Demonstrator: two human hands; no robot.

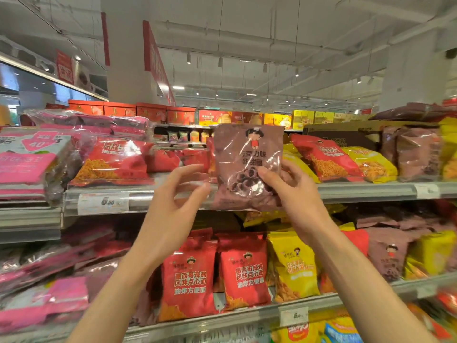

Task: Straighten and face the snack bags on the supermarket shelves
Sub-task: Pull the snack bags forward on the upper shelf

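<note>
The right hand [294, 191] grips a brown chocolate-ring snack bag [247, 164] upright, facing the camera, in front of the upper shelf rail [366, 190]. The left hand [180, 191], fingers loosely spread, holds nothing, just left of the bag. Red noodle-snack bags [217, 276] stand below it.

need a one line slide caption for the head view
Right hand holds a brown snack bag upright before the top shelf, left hand open beside it.
</note>
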